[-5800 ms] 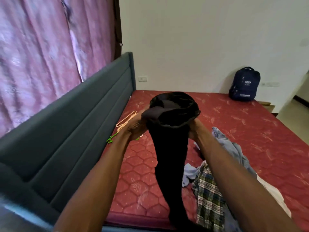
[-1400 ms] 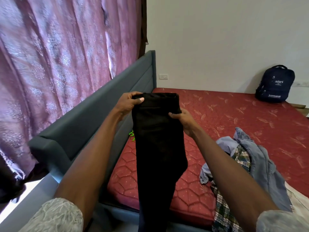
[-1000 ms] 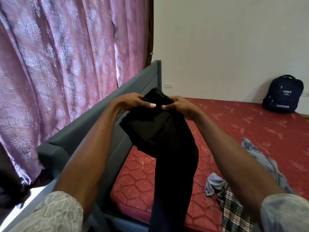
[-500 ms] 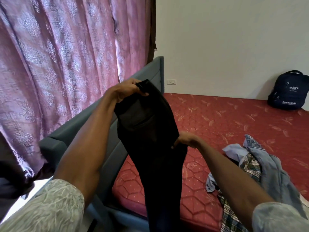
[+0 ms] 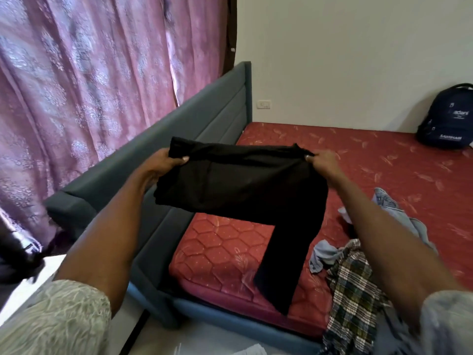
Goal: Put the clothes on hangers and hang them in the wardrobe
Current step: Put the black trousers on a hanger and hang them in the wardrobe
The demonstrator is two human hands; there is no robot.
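Left hand [image 5: 166,163] pinching one top corner of black trousers [image 5: 245,183], right hand [image 5: 323,162] pinching the other, garment stretched taut above red mattress [image 5: 384,160], one leg hanging toward 6 o'clock, plaid shirt [image 5: 350,290] at 4 o'clock, backpack [image 5: 448,119] at 2 o'clock.

Bare mattress [image 5: 345,155] open ahead; headboard [image 5: 204,116] blocks left; clothes pile [image 5: 358,272] right, possibly overhanging edge.

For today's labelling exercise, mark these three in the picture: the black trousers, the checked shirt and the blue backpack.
black trousers [image 5: 243,183], head view, on the folded upper panel stretched between both hands.
checked shirt [image 5: 350,290], head view, on the middle of the plaid cloth.
blue backpack [image 5: 448,119], head view, on its front face.
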